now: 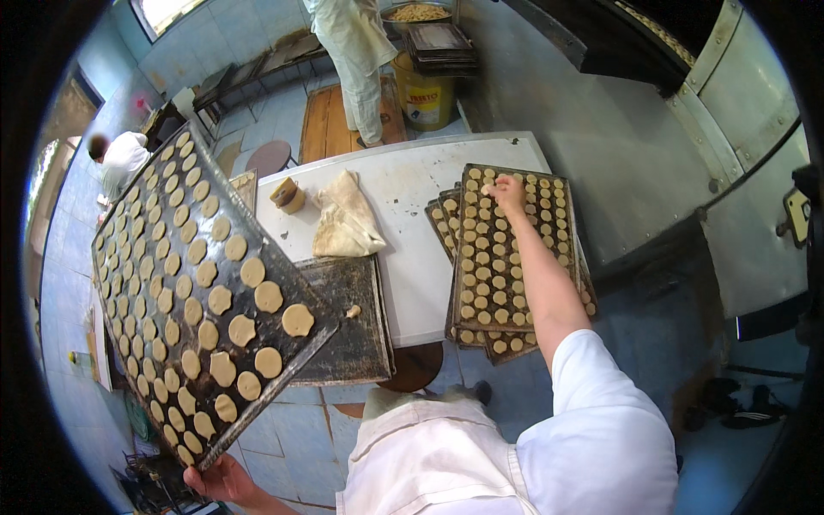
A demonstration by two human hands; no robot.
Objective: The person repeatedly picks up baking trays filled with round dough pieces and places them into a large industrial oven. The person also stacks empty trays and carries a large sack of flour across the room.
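My left hand (221, 481) grips the lower corner of a large dark baking tray (296, 345), which is raised and steeply tilted on my left. Flat, pale dough rounds (252, 273) cover it in rows, some with uneven edges. My right arm stretches across a stack of baking trays (464, 176) on the right side of the table. Over the top tray's far part, my right hand (510, 194) is closed in a pinch on a pale dough piece at the fingertips. Small dough rounds (482, 258) sit in rows on that tray; my forearm hides some.
The white table (412, 215) carries a stained cloth (348, 215), a small brown tub (288, 196) and a dark tray (343, 365) with a dough scrap (353, 312). Beyond stand a person (356, 69) in white and a yellow bucket (425, 94). Metal machinery (584, 137) borders the right.
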